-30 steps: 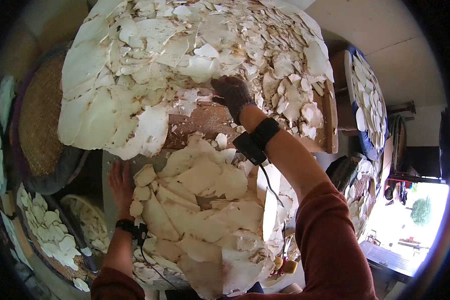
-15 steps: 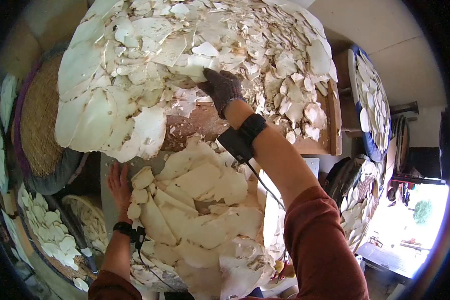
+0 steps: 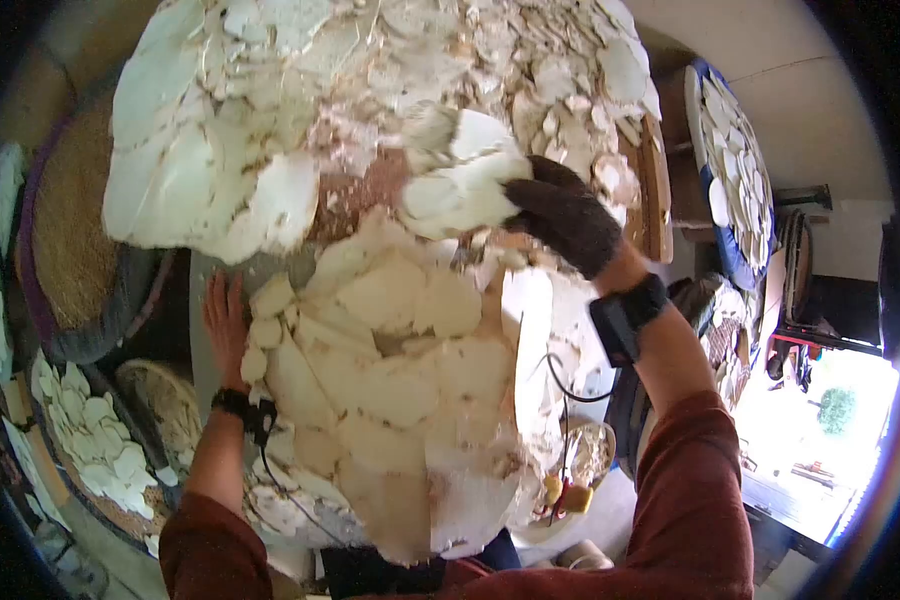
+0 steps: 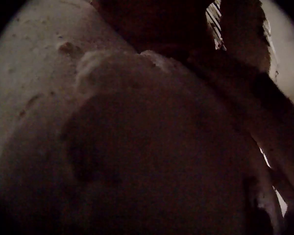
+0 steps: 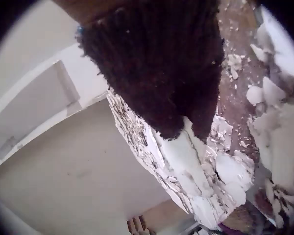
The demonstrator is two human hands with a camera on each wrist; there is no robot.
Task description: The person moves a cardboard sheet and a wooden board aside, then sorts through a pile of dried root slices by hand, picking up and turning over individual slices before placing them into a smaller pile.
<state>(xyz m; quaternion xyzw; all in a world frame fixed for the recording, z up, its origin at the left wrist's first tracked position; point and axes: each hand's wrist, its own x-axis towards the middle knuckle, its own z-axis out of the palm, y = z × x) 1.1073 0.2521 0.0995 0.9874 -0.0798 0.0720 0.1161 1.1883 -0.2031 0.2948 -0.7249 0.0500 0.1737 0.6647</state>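
My gloved right hand (image 3: 567, 215) pinches some pale, flat, flaky pieces (image 3: 465, 190) between thumb and fingers, above the gap between the upper heap (image 3: 210, 180) and the lower pile (image 3: 400, 370). In the right wrist view the dark knitted glove (image 5: 157, 63) covers most of the hand, with white pieces (image 5: 181, 159) at its fingertips. My bare left hand (image 3: 226, 325) lies with fingers extended on the grey surface at the lower pile's left edge. The left wrist view is very dark, and a pale lumpy surface (image 4: 34, 63) fills its left side.
A wooden board edge (image 3: 656, 200) borders the upper heap on the right. Round woven trays (image 3: 75, 230) stand at the left, one bearing pale pieces (image 3: 95, 440). A blue-rimmed tray of pieces (image 3: 735, 170) is at the right. Red and yellow items (image 3: 574, 497) lie near the lower pile.
My right hand has moved from the upper heap toward me and to the right, now holding pale pieces. The left hand stays beside the lower pile. The head view has shifted slightly.
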